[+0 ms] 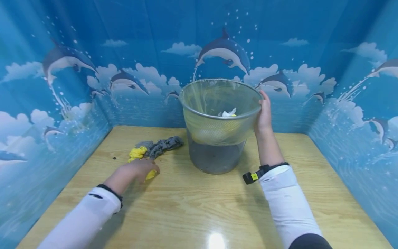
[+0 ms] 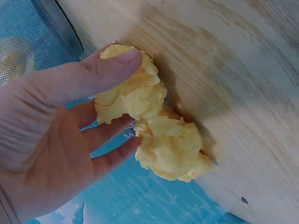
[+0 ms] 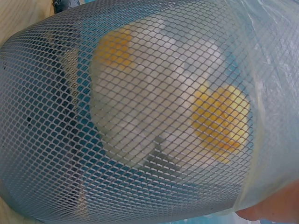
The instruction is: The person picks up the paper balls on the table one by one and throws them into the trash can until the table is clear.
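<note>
Pinching the near yellow wad with the left hand, gripping the mesh bin by its right rim with the right hand — apparently getting partway, keeping white scraps inside already, leaving a second yellow wad and grey crumples lying far left.

I see bare hands, L sleeve & R sleeve both white, bit creased. L strap blk, dark mark on cuff nr it. R strap blk too, w/ sm. blk unit & yel. tag. Blk fabric above R sleeve.
</note>
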Motion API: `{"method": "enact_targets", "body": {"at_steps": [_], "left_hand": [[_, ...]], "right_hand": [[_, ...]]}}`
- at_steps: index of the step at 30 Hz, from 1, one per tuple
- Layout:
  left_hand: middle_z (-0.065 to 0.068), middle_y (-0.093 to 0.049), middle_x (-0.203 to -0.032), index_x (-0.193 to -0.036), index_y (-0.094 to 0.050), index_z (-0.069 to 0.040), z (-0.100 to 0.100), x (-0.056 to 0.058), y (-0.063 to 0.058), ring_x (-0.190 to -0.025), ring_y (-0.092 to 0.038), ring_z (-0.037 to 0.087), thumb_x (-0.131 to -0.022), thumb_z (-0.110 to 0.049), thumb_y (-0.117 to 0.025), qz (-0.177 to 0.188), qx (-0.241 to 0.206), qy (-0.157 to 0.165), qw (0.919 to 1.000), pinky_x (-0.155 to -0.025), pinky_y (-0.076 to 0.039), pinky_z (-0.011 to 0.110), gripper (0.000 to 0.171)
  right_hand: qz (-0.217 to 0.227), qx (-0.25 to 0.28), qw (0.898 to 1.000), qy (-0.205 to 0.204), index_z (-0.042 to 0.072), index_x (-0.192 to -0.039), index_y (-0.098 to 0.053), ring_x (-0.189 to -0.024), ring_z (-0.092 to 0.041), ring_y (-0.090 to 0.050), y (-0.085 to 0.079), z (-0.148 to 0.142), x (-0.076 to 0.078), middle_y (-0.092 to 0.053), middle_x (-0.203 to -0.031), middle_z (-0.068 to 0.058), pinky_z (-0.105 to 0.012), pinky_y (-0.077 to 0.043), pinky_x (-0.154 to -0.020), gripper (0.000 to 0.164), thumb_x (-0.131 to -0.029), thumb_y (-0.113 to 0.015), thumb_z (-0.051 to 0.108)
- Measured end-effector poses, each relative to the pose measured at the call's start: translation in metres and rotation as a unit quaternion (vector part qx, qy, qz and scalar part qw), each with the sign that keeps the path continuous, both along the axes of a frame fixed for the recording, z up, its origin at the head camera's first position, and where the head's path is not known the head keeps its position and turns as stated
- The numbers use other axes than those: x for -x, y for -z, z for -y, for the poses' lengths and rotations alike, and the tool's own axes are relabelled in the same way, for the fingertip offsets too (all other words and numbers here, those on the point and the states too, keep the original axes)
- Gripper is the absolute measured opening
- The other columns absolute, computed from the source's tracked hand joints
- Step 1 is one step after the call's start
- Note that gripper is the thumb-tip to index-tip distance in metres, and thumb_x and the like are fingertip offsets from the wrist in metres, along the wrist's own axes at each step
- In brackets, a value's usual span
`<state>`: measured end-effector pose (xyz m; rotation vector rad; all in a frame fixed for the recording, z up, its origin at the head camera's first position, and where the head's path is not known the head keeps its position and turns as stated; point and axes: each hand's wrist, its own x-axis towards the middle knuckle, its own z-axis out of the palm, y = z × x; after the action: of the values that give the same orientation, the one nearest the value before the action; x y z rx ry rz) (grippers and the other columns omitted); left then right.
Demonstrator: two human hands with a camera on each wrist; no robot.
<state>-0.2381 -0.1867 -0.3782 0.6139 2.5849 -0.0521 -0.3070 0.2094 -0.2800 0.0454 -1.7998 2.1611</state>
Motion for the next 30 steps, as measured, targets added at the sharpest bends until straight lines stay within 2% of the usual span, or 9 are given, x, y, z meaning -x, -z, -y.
{"method": "enact_targets", "body": {"at_steps": [3, 9, 14, 20, 25, 30], "left_hand": [[0.024, -0.047, -0.140, -0.121, -0.065, -0.014, 0.000, 0.003, 0.002, -0.126, -0.046, 0.044, -0.065, 0.025, -0.062, -0.008, -0.005, 0.002, 1.0000, -0.089, -0.051, 0.048, 0.069], [0.023, -0.051, -0.135, -0.113, -0.067, -0.014, 0.002, 0.006, 0.006, -0.116, -0.053, 0.040, -0.066, 0.024, -0.063, -0.009, -0.013, -0.002, 0.9999, -0.077, -0.054, 0.039, 0.060], [0.026, -0.048, -0.138, -0.112, -0.066, -0.014, 0.003, 0.008, 0.007, -0.121, -0.051, 0.043, -0.067, 0.025, -0.060, -0.009, -0.014, -0.008, 0.9998, -0.084, -0.053, 0.042, 0.060], [0.019, -0.059, -0.121, -0.110, -0.066, -0.012, 0.004, 0.010, 0.007, -0.111, -0.057, 0.036, -0.070, 0.022, -0.060, -0.009, -0.022, 0.005, 0.9997, -0.088, -0.051, 0.044, 0.053], [0.013, -0.062, -0.112, -0.110, -0.067, -0.010, 0.002, 0.011, 0.007, -0.103, -0.059, 0.030, -0.071, 0.017, -0.063, -0.002, -0.033, 0.007, 0.9994, -0.084, -0.052, 0.039, 0.048], [0.011, -0.064, -0.111, -0.113, -0.066, -0.009, 0.001, 0.012, 0.007, -0.102, -0.060, 0.028, -0.072, 0.015, -0.063, 0.003, -0.048, 0.003, 0.9988, -0.083, -0.053, 0.038, 0.047]], "right_hand": [[0.002, 0.000, 1.000, 0.000, 0.022, -0.154, -0.020, -0.141, -0.020, -0.025, 0.000, 0.000, -0.001, -0.012, -0.160, 0.001, -0.036, -0.020, -0.117, 0.059, -0.096, -0.026, 0.026], [0.001, -0.002, 1.000, 0.000, 0.022, -0.154, -0.020, -0.141, -0.020, -0.027, 0.000, 0.000, 0.000, -0.014, -0.160, 0.001, -0.036, -0.021, -0.116, 0.059, -0.095, -0.026, 0.025], [-0.001, 0.000, 1.000, -0.001, 0.021, -0.155, -0.019, -0.142, -0.020, -0.025, 0.000, 0.000, 0.000, -0.013, -0.160, 0.001, -0.036, -0.020, -0.117, 0.060, -0.096, -0.026, 0.024], [-0.001, -0.001, 1.000, 0.002, 0.020, -0.154, -0.020, -0.142, -0.019, -0.024, 0.000, 0.000, 0.001, -0.013, -0.160, 0.001, -0.035, -0.019, -0.117, 0.060, -0.095, -0.026, 0.024], [-0.001, 0.000, 1.000, 0.001, 0.020, -0.155, -0.020, -0.142, -0.020, -0.024, 0.000, 0.000, 0.000, -0.012, -0.161, 0.001, -0.035, -0.019, -0.117, 0.060, -0.095, -0.025, 0.025], [-0.001, 0.001, 1.000, 0.001, 0.020, -0.155, -0.020, -0.141, -0.020, -0.025, -0.001, 0.000, 0.000, -0.012, -0.161, 0.001, -0.036, -0.020, -0.116, 0.060, -0.095, -0.025, 0.024]]}}
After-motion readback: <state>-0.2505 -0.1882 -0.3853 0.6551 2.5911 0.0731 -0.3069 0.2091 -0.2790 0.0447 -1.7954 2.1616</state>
